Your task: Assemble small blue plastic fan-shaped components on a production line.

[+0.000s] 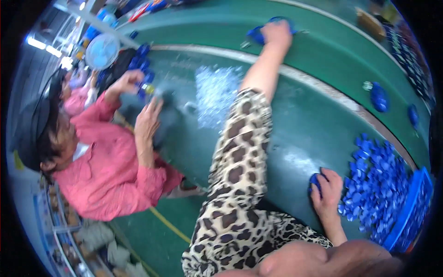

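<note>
My left arm, in a leopard-print sleeve, stretches across the table to the green belt. There my left hand is closed over a shiny blue plastic piece, blurred and partly hidden under the fingers. Low over the table at the right, my right hand has its fingers curled round a small dark-blue plastic piece. Beside that hand spreads a heap of small flat blue plastic parts. A patch of small clear plastic bits lies near my left forearm.
A blue bin tilts by the heap. Rounded blue pieces sit on the belt, past a pale rail. At left, a co-worker in a pink shirt handles a small yellow-and-blue item. A pale-blue round tub stands behind.
</note>
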Demonstrator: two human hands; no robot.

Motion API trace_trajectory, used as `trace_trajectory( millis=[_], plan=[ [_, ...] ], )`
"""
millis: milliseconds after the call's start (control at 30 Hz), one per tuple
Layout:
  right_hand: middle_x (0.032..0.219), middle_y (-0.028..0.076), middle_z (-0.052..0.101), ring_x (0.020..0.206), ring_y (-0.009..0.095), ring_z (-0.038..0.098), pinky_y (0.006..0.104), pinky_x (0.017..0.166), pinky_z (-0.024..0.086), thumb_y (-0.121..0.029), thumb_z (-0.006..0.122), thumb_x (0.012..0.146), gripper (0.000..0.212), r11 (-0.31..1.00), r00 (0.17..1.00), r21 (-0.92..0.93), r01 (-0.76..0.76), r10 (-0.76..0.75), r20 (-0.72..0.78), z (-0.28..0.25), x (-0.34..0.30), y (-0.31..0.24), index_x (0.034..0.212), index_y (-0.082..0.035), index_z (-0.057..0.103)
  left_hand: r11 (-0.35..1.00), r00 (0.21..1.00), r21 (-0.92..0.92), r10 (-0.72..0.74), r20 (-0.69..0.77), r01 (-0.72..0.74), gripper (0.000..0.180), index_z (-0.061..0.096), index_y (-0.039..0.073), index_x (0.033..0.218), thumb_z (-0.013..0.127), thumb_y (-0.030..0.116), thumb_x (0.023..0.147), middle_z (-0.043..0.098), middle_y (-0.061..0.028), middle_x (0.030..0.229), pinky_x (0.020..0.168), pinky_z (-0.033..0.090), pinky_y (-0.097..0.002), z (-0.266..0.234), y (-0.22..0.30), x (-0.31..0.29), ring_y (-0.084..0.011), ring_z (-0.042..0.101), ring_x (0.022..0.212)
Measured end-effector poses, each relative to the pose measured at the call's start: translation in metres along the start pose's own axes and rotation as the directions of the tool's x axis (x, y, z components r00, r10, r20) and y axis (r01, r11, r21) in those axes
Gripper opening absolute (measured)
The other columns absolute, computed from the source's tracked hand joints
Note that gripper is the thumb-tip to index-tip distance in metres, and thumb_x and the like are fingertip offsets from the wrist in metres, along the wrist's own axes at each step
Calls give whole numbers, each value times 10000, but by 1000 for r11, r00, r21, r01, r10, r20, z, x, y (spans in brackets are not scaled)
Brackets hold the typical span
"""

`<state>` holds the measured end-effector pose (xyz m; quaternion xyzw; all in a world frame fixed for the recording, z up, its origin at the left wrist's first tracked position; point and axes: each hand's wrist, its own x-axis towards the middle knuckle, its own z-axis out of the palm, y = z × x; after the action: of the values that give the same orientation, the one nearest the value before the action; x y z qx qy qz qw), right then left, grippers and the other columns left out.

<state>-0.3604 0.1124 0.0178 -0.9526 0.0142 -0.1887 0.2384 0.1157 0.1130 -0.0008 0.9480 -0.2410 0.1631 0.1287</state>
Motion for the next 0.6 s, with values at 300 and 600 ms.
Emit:
trace_trajectory(
  millis=[300,600],
  plan=[
    [1141,200,562,1056,384,530,469,903,410,-9,649,738,298,1000,999,31,1,-2,43,5,0,3,1030,22,596,978,987,-140,158,27,-152,190,706,42,887,583,141,782,648,-208,981,805,527,-432,-10,42,-24,-354,627,943],
    [1141,183,573,1063,358,535,430,903,418,-30,651,754,281,999,998,21,50,-49,-49,9,-9,3,1029,12,608,773,813,-275,578,-68,-572,122,617,6,804,574,90,727,573,-190,856,676,506,-446,-136,60,-221,-345,587,830]
  ],
)
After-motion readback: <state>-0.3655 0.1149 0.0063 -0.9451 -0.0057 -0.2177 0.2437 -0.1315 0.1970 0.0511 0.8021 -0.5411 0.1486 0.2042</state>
